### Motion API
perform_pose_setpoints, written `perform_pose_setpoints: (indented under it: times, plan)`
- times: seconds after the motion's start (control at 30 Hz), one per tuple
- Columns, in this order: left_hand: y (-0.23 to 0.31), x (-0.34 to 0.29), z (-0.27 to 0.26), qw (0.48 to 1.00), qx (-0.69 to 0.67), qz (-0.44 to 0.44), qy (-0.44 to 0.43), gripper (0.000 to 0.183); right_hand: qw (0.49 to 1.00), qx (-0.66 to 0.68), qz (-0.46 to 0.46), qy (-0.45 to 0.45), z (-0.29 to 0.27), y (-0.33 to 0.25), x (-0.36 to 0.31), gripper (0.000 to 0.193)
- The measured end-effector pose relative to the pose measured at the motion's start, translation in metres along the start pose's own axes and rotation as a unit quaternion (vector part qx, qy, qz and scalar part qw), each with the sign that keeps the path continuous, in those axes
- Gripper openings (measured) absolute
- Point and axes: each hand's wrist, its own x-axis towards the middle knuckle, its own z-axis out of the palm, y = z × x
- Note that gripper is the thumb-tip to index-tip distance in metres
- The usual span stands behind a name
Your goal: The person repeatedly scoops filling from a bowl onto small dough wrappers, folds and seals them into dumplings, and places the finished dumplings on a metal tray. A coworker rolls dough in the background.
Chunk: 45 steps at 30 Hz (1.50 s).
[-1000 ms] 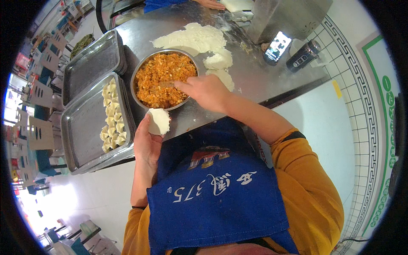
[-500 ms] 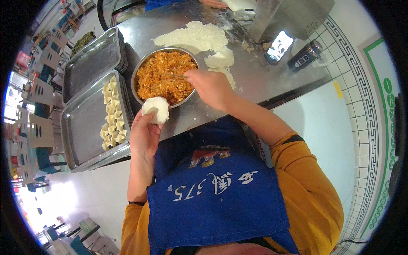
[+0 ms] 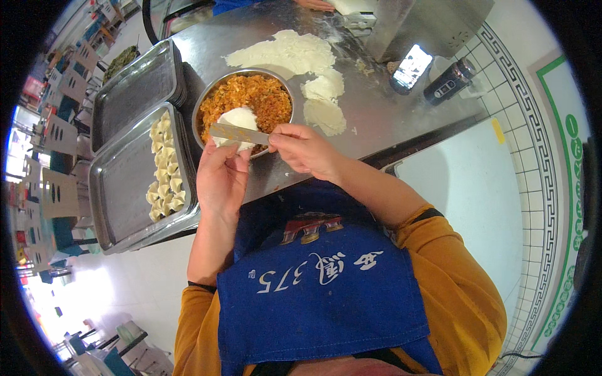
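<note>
My left hand [image 3: 222,177] holds a round white dumpling wrapper [image 3: 240,118] over the near rim of a steel bowl [image 3: 291,106]. Orange-brown chopped filling [image 3: 266,94] fills that bowl. In my right hand [image 3: 303,150] is a flat metal spatula [image 3: 241,135], its blade lying across the wrapper, with a little filling on it. The blade hides part of the wrapper, and my left fingertips are partly behind the wrapper.
Left of the bowl, a metal tray [image 3: 113,188] carries folded dumplings [image 3: 164,172]; stacked trays [image 3: 135,94] stand behind it. Floured wrappers [image 3: 288,53] lie beyond the bowl. A lit phone [image 3: 412,66] and dark flask [image 3: 450,81] stand right. Another person's hand [image 3: 315,5] shows at the far edge.
My right hand has brought the spatula out of the filling, down and left onto the wrapper. My left hand has shifted slightly right and up with the wrapper.
</note>
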Motion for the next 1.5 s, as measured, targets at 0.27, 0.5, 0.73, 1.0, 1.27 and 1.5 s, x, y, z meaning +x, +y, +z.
perform_pose_setpoints:
  times: [0.27, 0.5, 0.73, 1.0, 1.27, 1.5]
  plan:
    - [0.012, 0.014, -0.014, 0.995, 0.045, 0.065, 0.059, 0.047, 0.951, -0.258, -0.126, 0.111, -0.021, -0.011, -0.012, 0.023]
    - [0.006, 0.008, -0.017, 0.999, 0.029, -0.029, 0.031, 0.049, 0.554, -0.704, -0.436, 0.084, -0.004, -0.004, -0.018, 0.063]
    - [0.023, -0.015, -0.034, 0.992, 0.036, 0.084, 0.093, 0.051, 0.618, -0.684, -0.367, 0.123, -0.023, -0.015, -0.022, 0.038]
    - [0.010, -0.063, -0.054, 0.987, 0.008, -0.044, 0.155, 0.037, 0.701, -0.633, -0.307, 0.118, -0.015, -0.028, -0.014, 0.019]
    - [-0.010, -0.040, -0.061, 0.976, 0.040, -0.106, 0.185, 0.034, 0.683, -0.616, -0.378, 0.109, -0.002, -0.023, -0.001, 0.017]
    - [-0.001, -0.032, -0.047, 0.984, 0.049, -0.076, 0.155, 0.033, 0.694, -0.612, -0.375, 0.058, 0.002, -0.012, 0.013, 0.019]
